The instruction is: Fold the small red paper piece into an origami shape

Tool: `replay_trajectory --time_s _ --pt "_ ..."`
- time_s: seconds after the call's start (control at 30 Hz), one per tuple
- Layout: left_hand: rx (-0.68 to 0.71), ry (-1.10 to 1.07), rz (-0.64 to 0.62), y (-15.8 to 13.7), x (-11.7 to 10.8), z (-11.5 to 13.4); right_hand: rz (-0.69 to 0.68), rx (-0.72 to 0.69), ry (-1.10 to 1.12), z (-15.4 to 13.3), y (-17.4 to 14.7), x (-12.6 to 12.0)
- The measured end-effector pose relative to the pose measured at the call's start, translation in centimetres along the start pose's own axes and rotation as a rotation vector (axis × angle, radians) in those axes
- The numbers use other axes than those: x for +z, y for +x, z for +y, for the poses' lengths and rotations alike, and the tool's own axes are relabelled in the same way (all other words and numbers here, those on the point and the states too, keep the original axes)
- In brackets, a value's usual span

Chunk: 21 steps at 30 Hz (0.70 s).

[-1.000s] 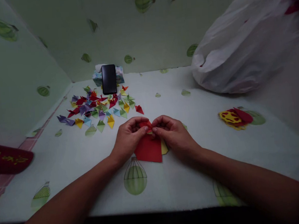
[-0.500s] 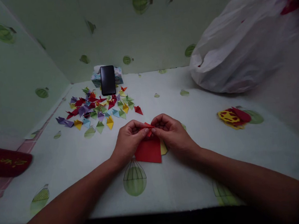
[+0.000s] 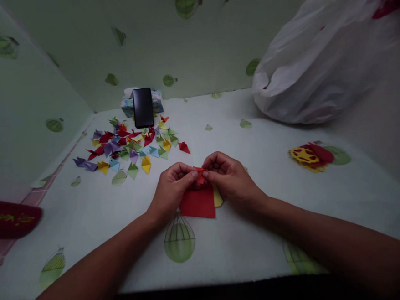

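Note:
Between both hands is a small folded piece of red paper (image 3: pixel 199 174). My left hand (image 3: pixel 174 183) pinches its left side between thumb and fingers. From the other side, my right hand (image 3: pixel 230 177) pinches it with thumb and forefinger, so both hands are closed on it. Just below lies a flat red paper square (image 3: pixel 197 204) on the table, with part of a yellow paper (image 3: pixel 218 197) showing from under it. The exact shape of the folded paper is partly hidden by my fingertips.
Many small folded paper figures (image 3: pixel 133 170) in several colours lie at the left back. A phone (image 3: pixel 142 108) leans on a tissue box (image 3: pixel 157 101). A white plastic bag (image 3: pixel 304 74) bulges at the right, near red and yellow cut-outs (image 3: pixel 305 155). A red object (image 3: pixel 13 219) lies far left.
The folded red paper has turned slightly between my fingertips, showing a broader face. Both hands stay in nearly the same place; the whole view has shifted a little.

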State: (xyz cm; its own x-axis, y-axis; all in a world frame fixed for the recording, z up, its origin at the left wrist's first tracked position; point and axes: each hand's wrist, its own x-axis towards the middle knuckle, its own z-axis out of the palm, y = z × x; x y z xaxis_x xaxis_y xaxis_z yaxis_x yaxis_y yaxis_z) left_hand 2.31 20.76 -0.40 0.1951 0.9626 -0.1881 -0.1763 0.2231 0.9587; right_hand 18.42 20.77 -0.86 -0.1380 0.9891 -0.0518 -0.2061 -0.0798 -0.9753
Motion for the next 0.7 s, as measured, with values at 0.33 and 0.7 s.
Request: replay_trajectory --time_s 0.33,0.7 --pt "-0.012 -0.039 -0.020 0.27 -0.26 -0.16 0.009 -0.001 -0.012 -0.48 -0.09 -0.05" --pt "-0.025 -0.019 -0.042 0.47 -0.28 -0.13 0.020 -0.088 -0.043 -0.38 0.28 -0.30"
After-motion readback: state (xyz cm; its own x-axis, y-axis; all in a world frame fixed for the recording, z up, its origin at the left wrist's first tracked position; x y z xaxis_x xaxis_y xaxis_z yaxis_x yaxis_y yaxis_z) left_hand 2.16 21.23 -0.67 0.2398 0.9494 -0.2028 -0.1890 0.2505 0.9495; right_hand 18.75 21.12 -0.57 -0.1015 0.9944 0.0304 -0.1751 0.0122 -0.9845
